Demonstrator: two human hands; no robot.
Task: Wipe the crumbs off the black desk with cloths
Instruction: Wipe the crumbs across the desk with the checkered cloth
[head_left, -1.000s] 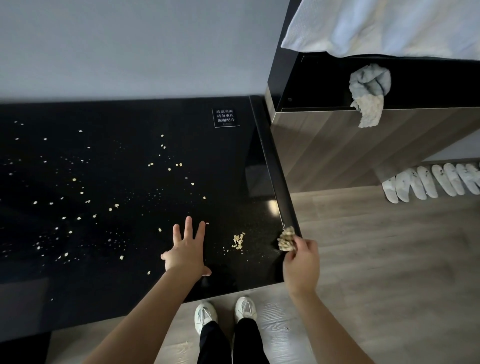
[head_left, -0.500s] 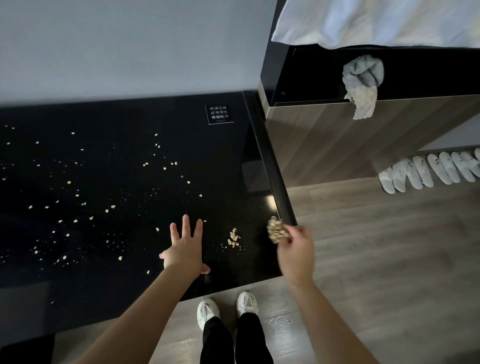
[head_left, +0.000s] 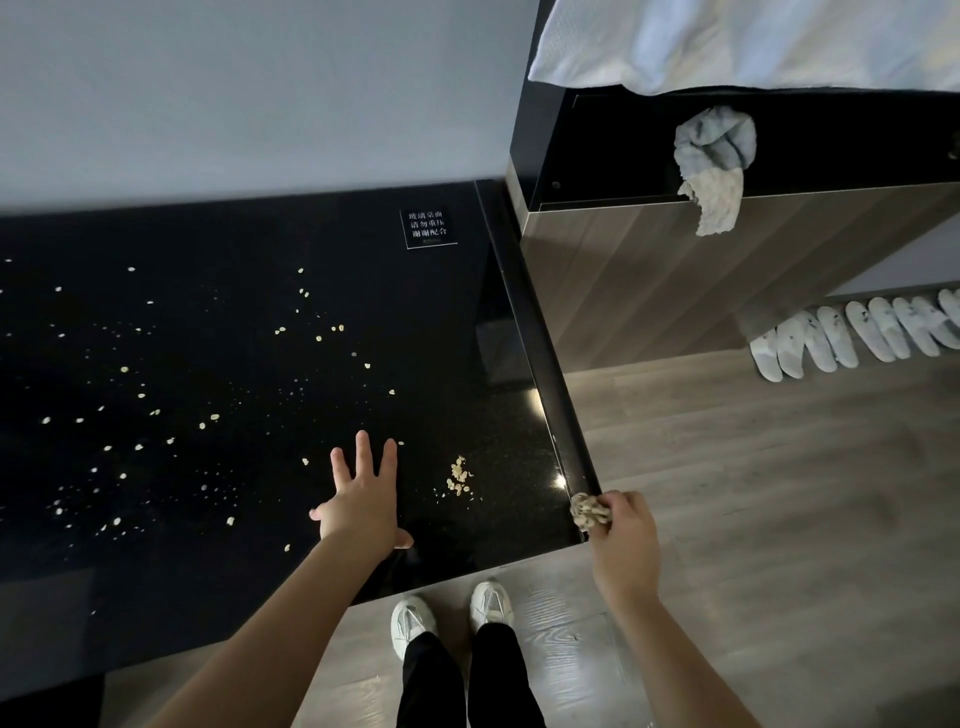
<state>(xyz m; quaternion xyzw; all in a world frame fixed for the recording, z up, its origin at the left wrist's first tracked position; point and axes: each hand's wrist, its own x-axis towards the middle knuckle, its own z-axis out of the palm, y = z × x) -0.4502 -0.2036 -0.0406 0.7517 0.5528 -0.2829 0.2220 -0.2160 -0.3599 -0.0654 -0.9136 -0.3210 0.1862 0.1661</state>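
Shoes (head_left: 414, 623): white pair on the wood floor (head_left: 753, 519), toes at the front edge of the desk (head_left: 441, 312), 6 o'clock in view
Right hand (head_left: 626, 532): 4 o'clock in view, just off the desk's right rim; fingers curled tight round a small cloth (head_left: 588, 512)
Small cloth: crumpled tan wad, touching the rim near the front right corner, not spread flat
Left hand (head_left: 363, 499): palm down on the desk, fingers straight and spread, thumb out toward 4 o'clock; holds nothing
Crumb heap (head_left: 458, 477): small pile at 3 o'clock of the left hand, between the two hands, apart from both
Loose crumbs (head_left: 208, 418): scattered from 9 to 12 o'clock of the left hand, thick to the left, thin near the right rim
Sign (head_left: 428, 228): small label with white print, far right corner of the desk
Grey cloth (head_left: 714, 166): draped over the ledge of the cabinet (head_left: 675, 291), 1 o'clock in view, well apart from both hands
Slippers (head_left: 857, 338): white row on the floor below the cabinet, 2 o'clock in view
Step in hand: by my reading, early; one heap gathered near the corner, most of the desk unswept
Next move: likely needs the cloth set on the surface at 9 o'clock of the right hand, then a light flat drag of the heap to the rim; nothing visible there to catch it
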